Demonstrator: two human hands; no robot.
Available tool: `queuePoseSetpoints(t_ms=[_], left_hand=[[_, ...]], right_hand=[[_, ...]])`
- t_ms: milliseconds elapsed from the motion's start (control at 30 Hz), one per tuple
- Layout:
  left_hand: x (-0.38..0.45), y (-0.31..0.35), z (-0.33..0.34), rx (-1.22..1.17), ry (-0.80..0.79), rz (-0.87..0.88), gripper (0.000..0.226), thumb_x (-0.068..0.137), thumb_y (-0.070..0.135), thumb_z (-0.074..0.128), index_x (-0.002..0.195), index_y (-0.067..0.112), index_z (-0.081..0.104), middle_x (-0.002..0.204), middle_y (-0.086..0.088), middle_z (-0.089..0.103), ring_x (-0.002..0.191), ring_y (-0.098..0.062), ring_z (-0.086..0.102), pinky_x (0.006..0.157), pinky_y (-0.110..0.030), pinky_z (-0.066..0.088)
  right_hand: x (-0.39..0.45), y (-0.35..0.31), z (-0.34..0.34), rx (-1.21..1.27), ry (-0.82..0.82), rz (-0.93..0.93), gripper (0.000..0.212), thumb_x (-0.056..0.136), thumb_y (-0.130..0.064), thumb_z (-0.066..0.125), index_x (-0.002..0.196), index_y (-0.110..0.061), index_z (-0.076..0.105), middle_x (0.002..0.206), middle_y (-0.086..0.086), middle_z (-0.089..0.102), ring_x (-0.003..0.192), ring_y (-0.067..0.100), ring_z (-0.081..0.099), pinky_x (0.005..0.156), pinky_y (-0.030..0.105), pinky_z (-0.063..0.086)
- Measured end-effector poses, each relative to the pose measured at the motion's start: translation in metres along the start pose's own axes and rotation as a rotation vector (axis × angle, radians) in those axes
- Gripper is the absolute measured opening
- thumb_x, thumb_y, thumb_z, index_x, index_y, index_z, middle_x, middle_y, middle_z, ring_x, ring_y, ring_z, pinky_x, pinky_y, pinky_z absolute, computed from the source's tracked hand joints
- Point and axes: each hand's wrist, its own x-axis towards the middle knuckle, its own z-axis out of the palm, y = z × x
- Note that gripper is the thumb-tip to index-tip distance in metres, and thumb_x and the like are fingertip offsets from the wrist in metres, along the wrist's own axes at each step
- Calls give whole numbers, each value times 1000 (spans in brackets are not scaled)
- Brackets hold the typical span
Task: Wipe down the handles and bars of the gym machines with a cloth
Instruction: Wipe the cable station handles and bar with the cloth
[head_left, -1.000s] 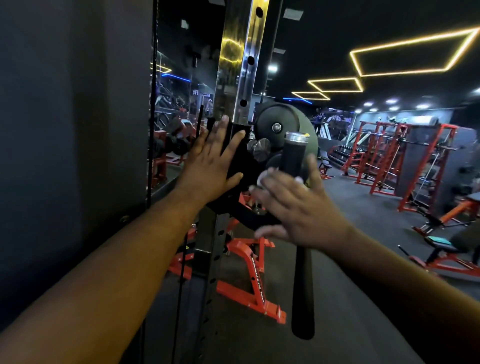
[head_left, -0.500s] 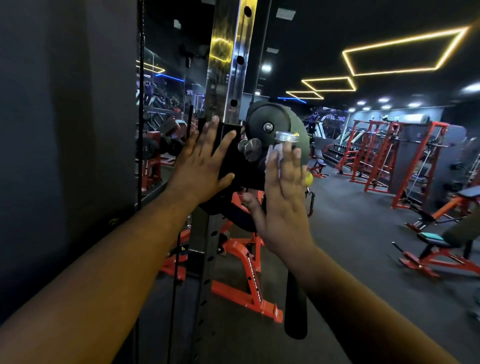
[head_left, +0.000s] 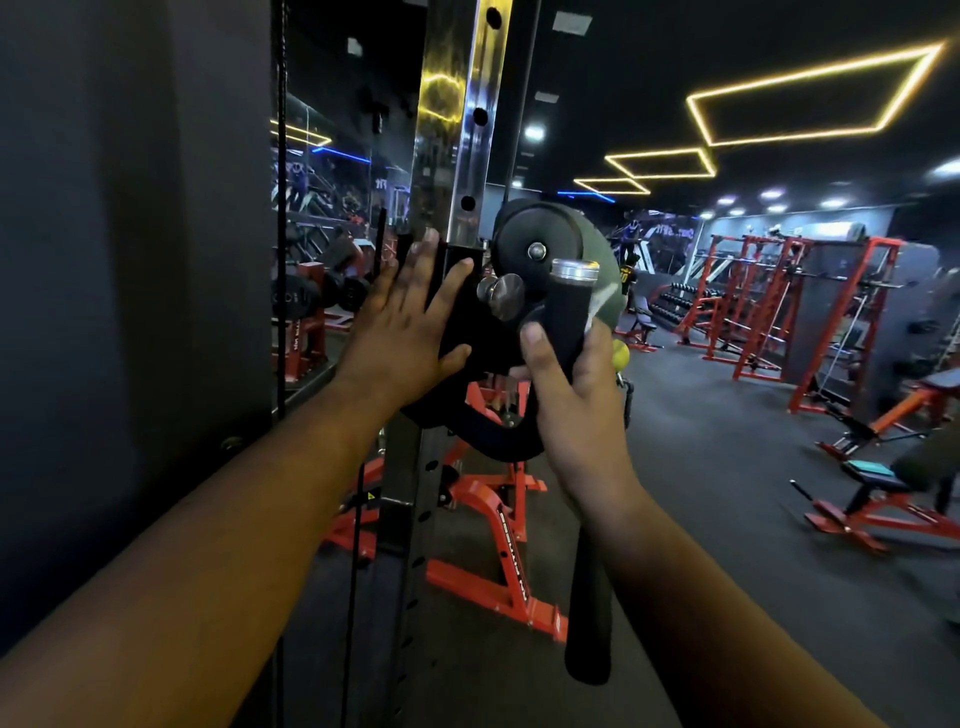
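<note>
A black foam handle with a silver end cap sticks up from a bracket on the chrome upright of a cable machine. My right hand grips this handle from below, thumb across its front. A sliver of white cloth shows between my fingers and the handle; most of it is hidden. My left hand presses flat with spread fingers against the black carriage on the upright. A second black handle hangs down below my right wrist.
A dark wall panel fills the left. A black pulley wheel and a metal knob sit above the handle. An orange bench frame stands behind the upright. Orange racks and benches line the right side.
My right hand went from lying flat over the top of the handle to gripping it lower down, so the silver cap shows again. My left hand stayed on the carriage.
</note>
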Motion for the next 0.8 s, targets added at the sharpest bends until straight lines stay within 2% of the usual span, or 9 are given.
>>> queuePoseSetpoints(t_ms=[67, 133, 200, 267, 367, 467, 533, 633, 800], left_hand=[[0, 0, 0, 2, -14, -10, 98, 96, 60, 51, 162, 27, -14, 164, -15, -33, 157, -25, -14, 127, -42, -7], [0, 1, 1, 14, -4, -14, 98, 95, 60, 50, 162, 27, -14, 162, -14, -36, 157, -24, -16, 128, -43, -7], [0, 1, 2, 21, -7, -12, 98, 96, 61, 49, 162, 27, -15, 160, -14, -38, 157, -24, -17, 128, -43, -6], [0, 1, 3, 6, -16, -8, 98, 96, 61, 48, 161, 28, -17, 160, -13, -39, 157, -24, -16, 127, -42, -8], [1, -1, 4, 12, -13, -14, 98, 96, 62, 47, 161, 28, -18, 160, -13, -40, 157, -24, -17, 126, -41, -11], [-1, -2, 4, 11, -1, -11, 98, 95, 62, 48, 162, 27, -15, 162, -14, -36, 158, -25, -14, 127, -41, -8], [-2, -1, 3, -2, -9, -4, 98, 95, 61, 49, 162, 27, -14, 164, -15, -33, 158, -25, -13, 127, -42, -7], [-2, 0, -2, -13, -19, -2, 99, 96, 60, 51, 162, 28, -14, 166, -16, -29, 158, -27, -12, 128, -43, -7], [-4, 5, -21, -81, -138, -30, 103, 98, 53, 57, 159, 32, -23, 162, -10, -40, 156, -23, -21, 127, -42, -12]], right_hand=[[-17, 16, -11, -32, -144, 28, 34, 102, -39, 58, 124, -13, 57, 110, -1, 66, 105, 21, 66, 88, 31, 55], [-27, 30, -22, -16, -312, 61, 35, 103, -42, 54, 112, -9, 59, 108, 6, 62, 100, 25, 62, 85, 38, 50], [-16, 24, -26, 133, -345, 172, 52, 94, -57, 58, 107, -7, 62, 105, 3, 65, 94, 17, 61, 82, 40, 47], [0, 17, -27, 321, -358, 212, 70, 81, -70, 68, 113, -7, 64, 101, 4, 67, 88, 14, 61, 81, 35, 48], [1, 25, -22, 401, -354, 174, 86, 80, -69, 73, 134, -4, 54, 99, 9, 60, 88, 21, 57, 84, 37, 47], [-20, 43, -32, 265, -442, 169, 72, 85, -64, 71, 125, -7, 55, 110, 13, 56, 103, 26, 55, 96, 39, 45], [-26, 45, -43, 106, -524, 167, 47, 90, -43, 77, 124, -17, 58, 125, 14, 57, 117, 24, 57, 99, 35, 48], [-28, 42, -53, -133, -595, 119, 45, 95, -13, 73, 136, -23, 54, 133, -6, 60, 125, 13, 59, 101, 28, 49], [-35, 49, -60, -387, -466, 167, 35, 100, -23, 65, 134, -28, 61, 127, -12, 69, 119, 8, 64, 104, 44, 51]])
